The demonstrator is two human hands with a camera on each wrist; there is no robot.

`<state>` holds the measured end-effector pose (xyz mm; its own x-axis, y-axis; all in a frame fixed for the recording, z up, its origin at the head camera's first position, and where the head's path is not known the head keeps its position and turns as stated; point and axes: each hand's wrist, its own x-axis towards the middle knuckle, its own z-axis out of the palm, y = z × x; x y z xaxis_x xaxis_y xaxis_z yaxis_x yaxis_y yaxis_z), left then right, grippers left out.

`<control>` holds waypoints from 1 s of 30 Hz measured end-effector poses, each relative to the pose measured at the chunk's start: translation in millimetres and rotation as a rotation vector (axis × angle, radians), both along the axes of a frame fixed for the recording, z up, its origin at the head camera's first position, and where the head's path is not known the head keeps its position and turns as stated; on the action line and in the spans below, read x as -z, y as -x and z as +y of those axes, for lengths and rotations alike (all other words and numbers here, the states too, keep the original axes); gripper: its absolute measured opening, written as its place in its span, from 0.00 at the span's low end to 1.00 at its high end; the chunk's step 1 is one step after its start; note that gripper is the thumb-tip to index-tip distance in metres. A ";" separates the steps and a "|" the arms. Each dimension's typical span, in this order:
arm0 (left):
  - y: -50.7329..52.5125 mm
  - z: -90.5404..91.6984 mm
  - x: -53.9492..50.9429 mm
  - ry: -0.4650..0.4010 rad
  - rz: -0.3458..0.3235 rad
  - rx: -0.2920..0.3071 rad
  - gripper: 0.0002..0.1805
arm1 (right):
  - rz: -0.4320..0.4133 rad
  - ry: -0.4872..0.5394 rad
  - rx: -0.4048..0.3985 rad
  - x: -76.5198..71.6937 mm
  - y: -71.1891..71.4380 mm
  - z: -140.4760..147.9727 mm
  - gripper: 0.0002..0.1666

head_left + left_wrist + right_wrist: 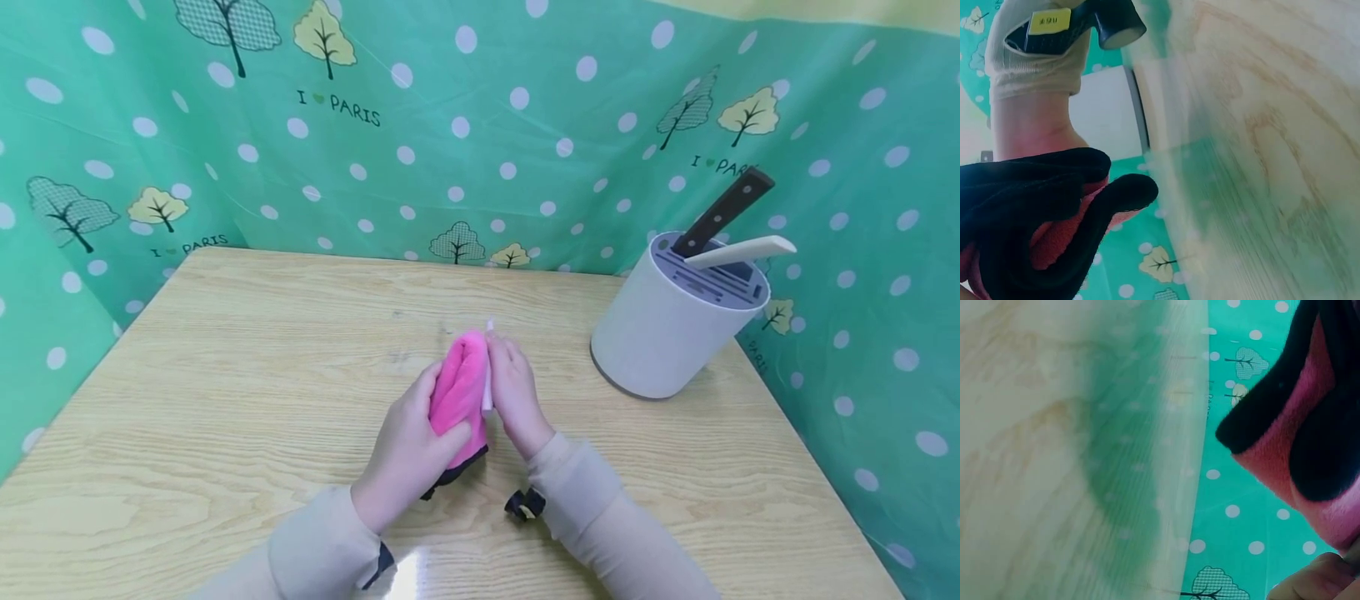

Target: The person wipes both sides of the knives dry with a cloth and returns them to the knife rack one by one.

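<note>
A folded pink cloth with black edging stands upright near the table's middle. My left hand grips it from the left, thumb across its near side. On the cloth's right side, a slim white object stands upright against it; its kind cannot be made out. My right hand holds this white object from the right, thumb hidden. In the left wrist view the cloth's black edge curls in folds. In the right wrist view, part of the right hand shows just under the pink cloth.
A white knife block stands at the table's right back, holding a dark-handled knife and a white-handled utensil. A green dotted curtain hangs behind the wooden table. Wrist straps with small black devices sit at the sleeves.
</note>
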<state>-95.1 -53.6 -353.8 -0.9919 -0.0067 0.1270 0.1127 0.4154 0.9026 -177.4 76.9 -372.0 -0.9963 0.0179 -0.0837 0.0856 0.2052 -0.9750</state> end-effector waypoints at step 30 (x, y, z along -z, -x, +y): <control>20.0 -9.0 0.2 -0.062 -0.045 -0.018 0.42 | 0.039 -0.062 -0.052 2.1 -19.2 -8.9 0.24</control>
<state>-115.1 -62.6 -354.0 -0.9963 -0.0306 0.0807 0.0643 0.3605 0.9305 -158.2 67.9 -374.2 -0.9985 -0.0298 -0.0452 0.0356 0.2682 -0.9627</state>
